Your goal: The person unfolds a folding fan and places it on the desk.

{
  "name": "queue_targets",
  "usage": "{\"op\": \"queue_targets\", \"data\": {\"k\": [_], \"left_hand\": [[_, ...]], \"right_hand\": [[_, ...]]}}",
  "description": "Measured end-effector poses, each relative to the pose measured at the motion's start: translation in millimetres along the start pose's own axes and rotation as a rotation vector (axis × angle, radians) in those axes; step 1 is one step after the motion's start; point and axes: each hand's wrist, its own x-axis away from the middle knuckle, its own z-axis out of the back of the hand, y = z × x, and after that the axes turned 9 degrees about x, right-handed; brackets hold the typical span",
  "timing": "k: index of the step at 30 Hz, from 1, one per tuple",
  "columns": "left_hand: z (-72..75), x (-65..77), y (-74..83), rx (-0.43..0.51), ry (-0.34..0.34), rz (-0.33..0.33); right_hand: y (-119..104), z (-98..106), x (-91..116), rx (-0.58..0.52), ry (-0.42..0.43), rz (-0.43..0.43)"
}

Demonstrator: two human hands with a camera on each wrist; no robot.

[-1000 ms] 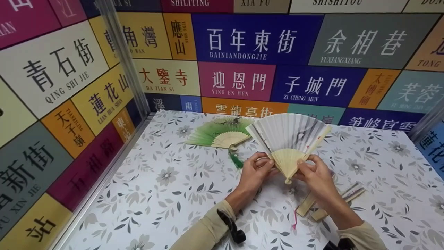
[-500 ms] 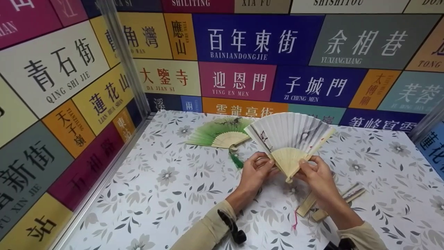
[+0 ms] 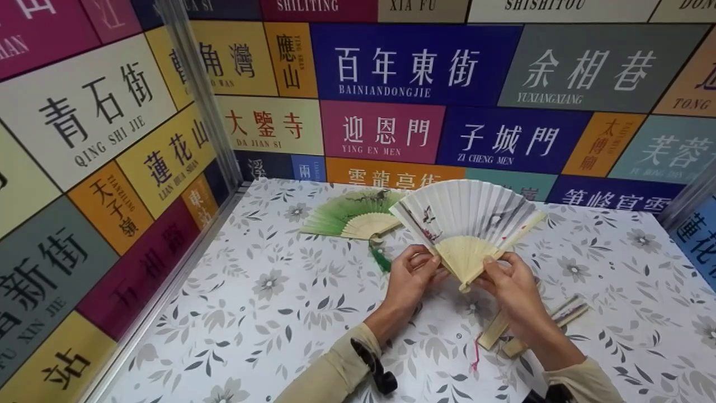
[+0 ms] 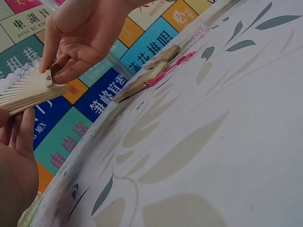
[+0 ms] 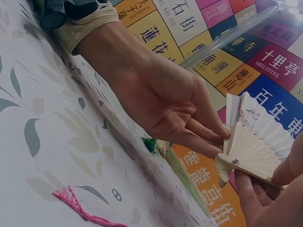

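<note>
A white folding fan (image 3: 467,218) with pale bamboo ribs, painted with a dark bird-like figure and red marks, is spread above the table. My left hand (image 3: 411,277) pinches its left outer rib, and my right hand (image 3: 512,280) pinches the right one, thumbs on the near side. The pivot end points down towards me. In the left wrist view the bamboo ribs (image 4: 28,92) fan out from the pivot beside my right hand (image 4: 90,40). The right wrist view shows my left hand (image 5: 165,99) at the opposite rib; my right hand (image 5: 277,194) is partly cut off.
Behind it a green folding fan (image 3: 352,215) lies spread, with a green tassel (image 3: 381,256). Closed fans (image 3: 570,310) lie partly under my right forearm, a pink cord (image 3: 476,352) beside them. Sign-printed walls (image 3: 414,61) border the flower-patterned table (image 3: 224,313) at back and left.
The white fan has spread wider: its left edge has shifted left and its right edge right. More of the painting on its left shows. My hands have barely moved.
</note>
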Motion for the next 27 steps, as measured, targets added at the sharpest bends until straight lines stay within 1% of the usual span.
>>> {"op": "queue_targets", "data": {"k": [13, 20, 27], "left_hand": [[0.0, 0.8, 1.0, 0.008, 0.031, -0.004], [-0.5, 0.7, 1.0, 0.029, 0.054, -0.005], [-1.0, 1.0, 2.5, 0.035, 0.061, -0.013]], "right_hand": [[2.3, 1.7, 0.0, -0.011, 0.0, -0.017], [2.0, 1.2, 0.8, -0.059, -0.018, -0.024], [1.5, 1.0, 0.5, -0.066, -0.028, -0.017]]}}
